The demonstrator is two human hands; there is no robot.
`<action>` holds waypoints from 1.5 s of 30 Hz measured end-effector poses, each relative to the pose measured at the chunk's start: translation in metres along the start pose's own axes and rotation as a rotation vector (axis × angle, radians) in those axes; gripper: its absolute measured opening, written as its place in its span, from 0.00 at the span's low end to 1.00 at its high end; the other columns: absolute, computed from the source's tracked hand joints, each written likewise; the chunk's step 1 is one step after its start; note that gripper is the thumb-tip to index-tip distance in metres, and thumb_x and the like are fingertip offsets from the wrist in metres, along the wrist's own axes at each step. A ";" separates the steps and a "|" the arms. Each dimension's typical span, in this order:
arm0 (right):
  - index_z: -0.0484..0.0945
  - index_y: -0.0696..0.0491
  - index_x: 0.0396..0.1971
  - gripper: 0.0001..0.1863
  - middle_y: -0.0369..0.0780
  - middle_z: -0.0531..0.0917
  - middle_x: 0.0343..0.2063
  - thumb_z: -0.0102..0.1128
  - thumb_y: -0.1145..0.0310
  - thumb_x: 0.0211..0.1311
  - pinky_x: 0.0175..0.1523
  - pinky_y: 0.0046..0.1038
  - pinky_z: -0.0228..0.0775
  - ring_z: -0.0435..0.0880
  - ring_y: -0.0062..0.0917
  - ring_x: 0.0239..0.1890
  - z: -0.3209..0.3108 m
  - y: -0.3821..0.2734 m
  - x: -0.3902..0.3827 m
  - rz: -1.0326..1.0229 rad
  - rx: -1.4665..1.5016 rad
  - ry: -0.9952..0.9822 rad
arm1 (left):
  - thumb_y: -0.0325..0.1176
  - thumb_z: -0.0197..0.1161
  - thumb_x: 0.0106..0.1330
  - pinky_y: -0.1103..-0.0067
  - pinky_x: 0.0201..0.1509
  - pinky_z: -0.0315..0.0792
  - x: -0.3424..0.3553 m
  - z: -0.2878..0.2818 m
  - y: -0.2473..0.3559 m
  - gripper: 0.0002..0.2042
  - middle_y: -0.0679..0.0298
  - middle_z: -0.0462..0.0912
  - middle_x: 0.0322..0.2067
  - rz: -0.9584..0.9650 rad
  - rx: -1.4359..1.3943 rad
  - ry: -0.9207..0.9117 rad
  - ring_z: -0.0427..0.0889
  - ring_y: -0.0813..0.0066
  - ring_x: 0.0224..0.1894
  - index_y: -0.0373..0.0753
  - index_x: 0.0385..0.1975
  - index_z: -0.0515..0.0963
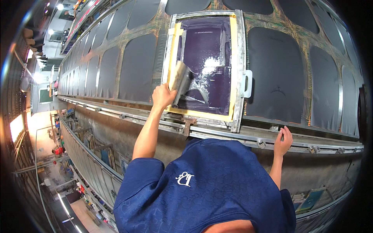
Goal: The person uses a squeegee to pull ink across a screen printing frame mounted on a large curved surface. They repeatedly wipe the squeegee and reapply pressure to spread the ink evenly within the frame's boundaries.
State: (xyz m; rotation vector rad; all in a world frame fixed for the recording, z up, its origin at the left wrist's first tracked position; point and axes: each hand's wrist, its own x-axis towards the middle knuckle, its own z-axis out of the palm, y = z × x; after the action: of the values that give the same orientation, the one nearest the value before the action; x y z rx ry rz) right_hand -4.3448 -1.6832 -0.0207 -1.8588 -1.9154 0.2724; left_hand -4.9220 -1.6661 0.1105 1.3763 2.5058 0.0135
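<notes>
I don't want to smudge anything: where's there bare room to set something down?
Bare room: the dark right panel, bordered by the frame and its white handle; likewise the dark left panel, on the frame's other side. Crowded: inside the frame, where the left hand holds a scraper over glossy purple surface.

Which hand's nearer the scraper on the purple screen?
Left. The left hand grips the scraper; the right hand is well away from it, off to the right and outside the screen frame.
</notes>
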 end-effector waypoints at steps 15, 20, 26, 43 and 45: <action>0.86 0.51 0.42 0.09 0.37 0.87 0.51 0.60 0.66 0.70 0.60 0.36 0.69 0.83 0.33 0.54 0.006 0.005 -0.002 0.030 0.019 0.093 | 0.39 0.67 0.57 0.53 0.50 0.79 -0.027 0.044 0.078 0.14 0.43 0.87 0.33 -0.097 -0.180 0.073 0.86 0.39 0.41 0.34 0.35 0.83; 0.85 0.55 0.42 0.09 0.41 0.85 0.52 0.60 0.68 0.71 0.62 0.40 0.69 0.82 0.39 0.55 0.005 0.006 -0.003 0.072 0.099 0.144 | 0.40 0.67 0.56 0.54 0.45 0.80 0.032 0.015 0.070 0.15 0.44 0.86 0.31 0.073 -0.149 0.143 0.87 0.40 0.38 0.35 0.36 0.83; 0.85 0.57 0.42 0.09 0.45 0.84 0.54 0.60 0.69 0.71 0.63 0.40 0.69 0.81 0.40 0.57 0.006 -0.006 -0.003 0.185 0.131 0.184 | 0.40 0.66 0.56 0.55 0.53 0.79 0.145 -0.016 0.051 0.18 0.43 0.87 0.42 -0.057 -0.064 0.211 0.86 0.41 0.48 0.35 0.42 0.84; 0.84 0.54 0.51 0.16 0.43 0.85 0.52 0.67 0.68 0.64 0.63 0.34 0.72 0.81 0.37 0.59 0.014 -0.278 0.239 -0.174 0.522 -0.071 | 0.39 0.71 0.58 0.59 0.41 0.77 0.183 -0.016 0.054 0.11 0.54 0.85 0.29 0.657 -0.101 -0.002 0.85 0.49 0.37 0.42 0.37 0.83; 0.82 0.54 0.55 0.21 0.44 0.86 0.52 0.69 0.64 0.63 0.64 0.34 0.72 0.82 0.39 0.58 0.039 -0.336 0.282 -0.332 0.563 -0.239 | 0.35 0.72 0.56 0.60 0.39 0.77 0.223 -0.026 0.051 0.09 0.56 0.84 0.28 0.864 -0.103 0.038 0.85 0.51 0.35 0.44 0.34 0.82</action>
State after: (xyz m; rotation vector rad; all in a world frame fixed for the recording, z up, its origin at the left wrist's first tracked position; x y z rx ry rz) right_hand -4.6585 -1.4230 0.1463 -1.1667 -1.9907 0.8528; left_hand -4.9989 -1.4497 0.0888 2.2857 1.7099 0.3347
